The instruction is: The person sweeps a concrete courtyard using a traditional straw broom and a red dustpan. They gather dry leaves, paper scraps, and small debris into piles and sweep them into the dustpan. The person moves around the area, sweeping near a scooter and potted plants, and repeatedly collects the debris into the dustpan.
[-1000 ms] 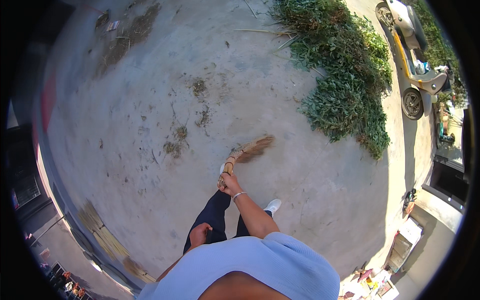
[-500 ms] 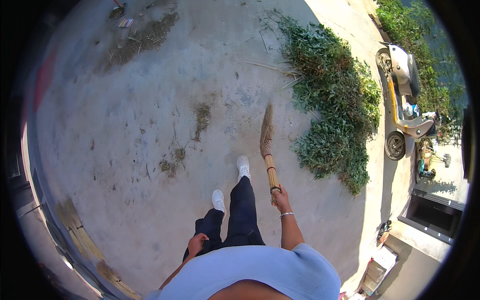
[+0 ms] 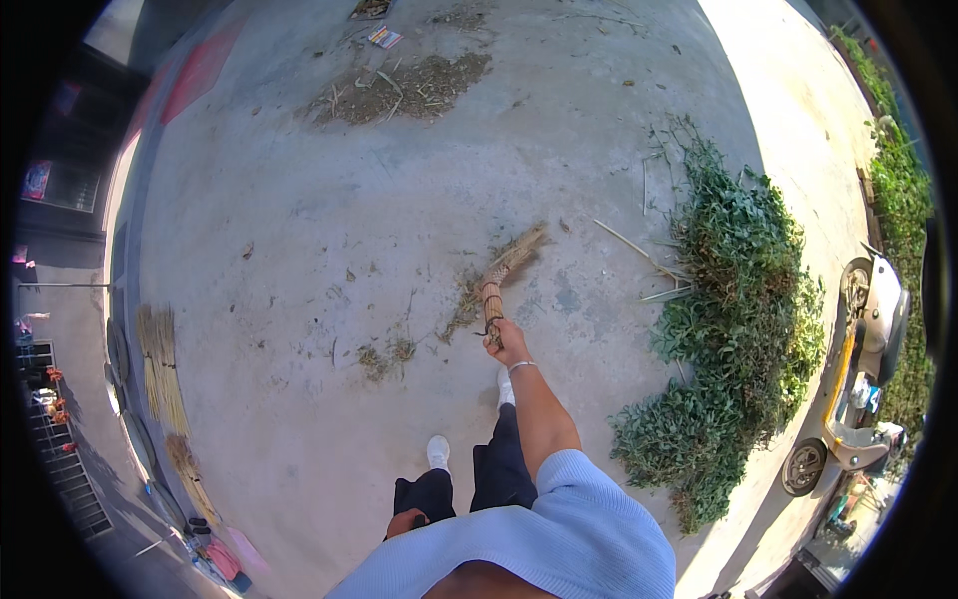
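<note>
My right hand is wrapped around the handle of a short straw broom. The broom's brushy head slants up and to the right, close to the concrete floor beside a strip of dirt and plant bits. Down by my left thigh hangs my left hand, partly covered by my light blue top, so its fingers do not show clearly. A smaller clump of debris lies to the left of the broom handle.
A large heap of cut leafy plants spreads to my right, with loose stalks beside it. Beyond stands a scooter. Ahead is a dirt pile. Bundled stalks lie along the left side.
My right arm has swung forward and left with the broom, its head now tilting rightward. The view has turned and moved, bringing the far dirt pile closer and the plant heap lower.
</note>
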